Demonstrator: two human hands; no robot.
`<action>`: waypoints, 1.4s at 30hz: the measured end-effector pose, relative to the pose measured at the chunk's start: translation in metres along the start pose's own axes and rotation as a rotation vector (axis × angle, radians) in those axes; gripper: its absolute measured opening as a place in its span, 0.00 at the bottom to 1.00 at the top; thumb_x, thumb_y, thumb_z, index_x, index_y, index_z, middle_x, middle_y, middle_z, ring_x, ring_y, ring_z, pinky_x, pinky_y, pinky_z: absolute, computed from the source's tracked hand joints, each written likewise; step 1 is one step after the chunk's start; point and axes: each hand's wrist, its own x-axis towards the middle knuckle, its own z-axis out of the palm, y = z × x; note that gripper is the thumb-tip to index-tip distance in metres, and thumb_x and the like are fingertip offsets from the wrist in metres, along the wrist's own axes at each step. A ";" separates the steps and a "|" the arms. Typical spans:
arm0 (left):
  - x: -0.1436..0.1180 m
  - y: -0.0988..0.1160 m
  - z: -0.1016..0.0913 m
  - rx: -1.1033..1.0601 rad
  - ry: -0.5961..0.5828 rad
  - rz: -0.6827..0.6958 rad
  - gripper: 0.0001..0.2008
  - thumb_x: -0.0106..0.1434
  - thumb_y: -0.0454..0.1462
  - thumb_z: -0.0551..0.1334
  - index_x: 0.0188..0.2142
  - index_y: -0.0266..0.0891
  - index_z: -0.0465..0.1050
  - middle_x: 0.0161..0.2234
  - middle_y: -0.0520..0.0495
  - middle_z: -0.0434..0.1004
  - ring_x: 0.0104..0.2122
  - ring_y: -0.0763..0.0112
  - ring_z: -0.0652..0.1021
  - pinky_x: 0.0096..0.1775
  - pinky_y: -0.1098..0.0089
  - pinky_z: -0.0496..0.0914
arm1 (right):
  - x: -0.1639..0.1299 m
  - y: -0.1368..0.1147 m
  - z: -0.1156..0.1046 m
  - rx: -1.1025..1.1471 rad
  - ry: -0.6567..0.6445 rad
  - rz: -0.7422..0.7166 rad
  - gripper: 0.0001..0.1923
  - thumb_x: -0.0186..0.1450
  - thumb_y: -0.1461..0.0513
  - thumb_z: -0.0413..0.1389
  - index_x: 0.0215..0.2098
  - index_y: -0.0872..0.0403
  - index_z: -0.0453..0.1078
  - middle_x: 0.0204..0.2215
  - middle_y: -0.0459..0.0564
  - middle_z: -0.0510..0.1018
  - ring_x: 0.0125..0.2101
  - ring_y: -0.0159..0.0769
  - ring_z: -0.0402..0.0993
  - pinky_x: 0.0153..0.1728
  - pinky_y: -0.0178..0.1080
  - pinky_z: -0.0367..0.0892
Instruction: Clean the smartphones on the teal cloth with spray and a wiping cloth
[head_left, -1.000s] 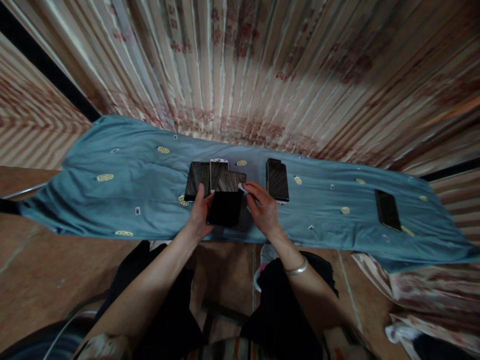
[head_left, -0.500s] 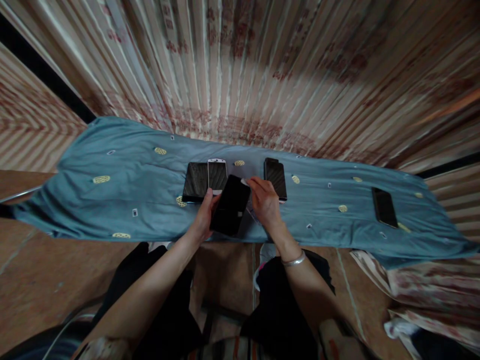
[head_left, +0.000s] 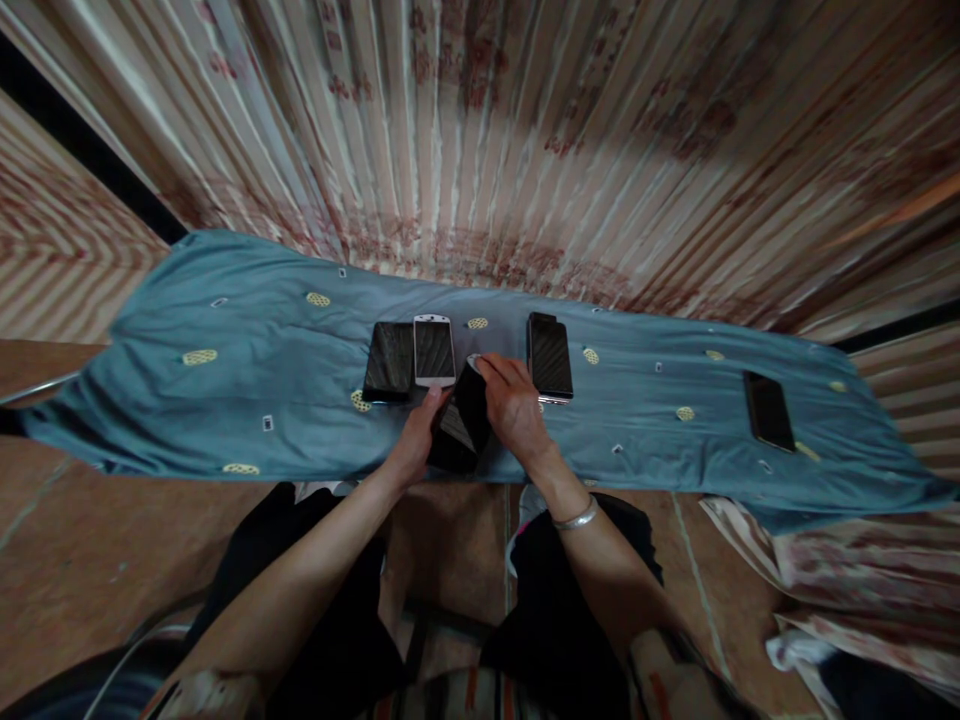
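Note:
A black phone is held tilted just above the blue cloth, between both hands. My left hand grips its left edge. My right hand lies over its upper right corner, with a small white piece at the fingertips. Right behind it lie a white-framed phone and a black phone side by side. Another black phone lies just right of my right hand.
One more dark phone lies far right on the cloth. A striped, flowered curtain hangs close behind the covered surface. Patterned bedding sits at the lower right. My knees are below the cloth's front edge.
The held black phone has been tipped up and turned, from lying nearly flat to standing more on edge. My right hand moved left over its top corner.

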 end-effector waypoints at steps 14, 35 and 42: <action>0.006 -0.007 -0.009 0.026 -0.025 0.027 0.33 0.59 0.60 0.64 0.51 0.35 0.80 0.42 0.41 0.85 0.51 0.52 0.80 0.55 0.58 0.70 | -0.002 -0.001 0.000 -0.007 0.005 -0.029 0.24 0.71 0.70 0.43 0.57 0.55 0.74 0.52 0.57 0.79 0.53 0.43 0.73 0.58 0.48 0.70; 0.003 -0.002 -0.010 0.194 0.005 0.105 0.33 0.60 0.62 0.61 0.46 0.36 0.83 0.45 0.43 0.85 0.55 0.51 0.77 0.60 0.58 0.64 | -0.009 -0.011 0.007 0.008 -0.031 -0.056 0.22 0.72 0.70 0.45 0.58 0.57 0.73 0.54 0.60 0.78 0.54 0.45 0.72 0.59 0.49 0.70; 0.006 0.000 -0.006 0.097 0.021 0.078 0.33 0.58 0.61 0.63 0.46 0.34 0.82 0.43 0.41 0.85 0.54 0.52 0.78 0.57 0.59 0.68 | -0.009 -0.005 0.006 0.020 -0.047 -0.028 0.22 0.72 0.69 0.46 0.59 0.54 0.72 0.55 0.59 0.77 0.56 0.45 0.71 0.61 0.50 0.68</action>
